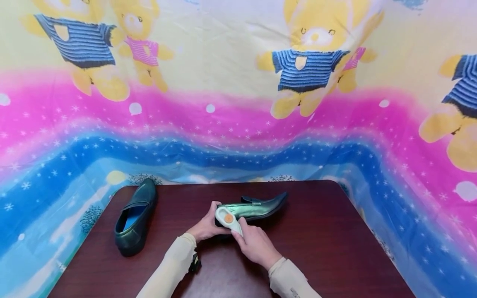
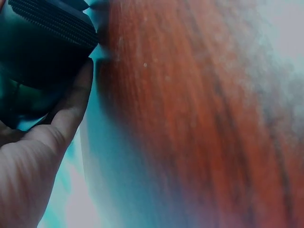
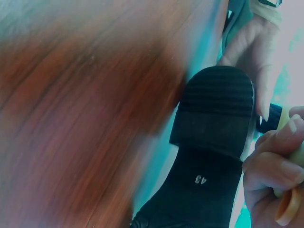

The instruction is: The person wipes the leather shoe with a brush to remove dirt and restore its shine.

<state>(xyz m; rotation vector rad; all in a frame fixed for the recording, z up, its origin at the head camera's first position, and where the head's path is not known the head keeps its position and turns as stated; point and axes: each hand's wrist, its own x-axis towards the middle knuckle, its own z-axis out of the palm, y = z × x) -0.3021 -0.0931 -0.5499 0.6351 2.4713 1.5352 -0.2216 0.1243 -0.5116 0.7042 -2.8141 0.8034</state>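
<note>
Your left hand (image 1: 205, 225) has the shoe (image 1: 262, 209) by the heel. Its digits spread around the heel end, one on the far side, one on the near side; the left wrist view shows a digit lying along the side of the ribbed heel block. Forearm comes in from lower left, angled up and right.

Your right hand (image 1: 257, 244) grips the pale tool (image 1: 229, 219) by its handle, fingers curled around it. Forearm comes in from lower right, angled up and left; the knuckles sit on the near side of the shoe. Tool's round end with the orange button lies over the heel area in the head view. Can't tell if it touches the leather. Right wrist view also shows an orange loop at that hand.

Both hands are close together, near the middle of the tabletop (image 1: 316, 256), working on the same shoe. Its toe points right and away from you, sole turned partly toward you; the right wrist view catches the sole with a "43" mark. Can't tell whether the toe rests on the wood.

Second shoe (image 1: 139, 205) stands upright on the tabletop to your left, well apart from your hands, toe pointing away, blue insole showing. Bear-print cloth (image 1: 223, 157) hangs behind the tabletop and along both sides.
</note>
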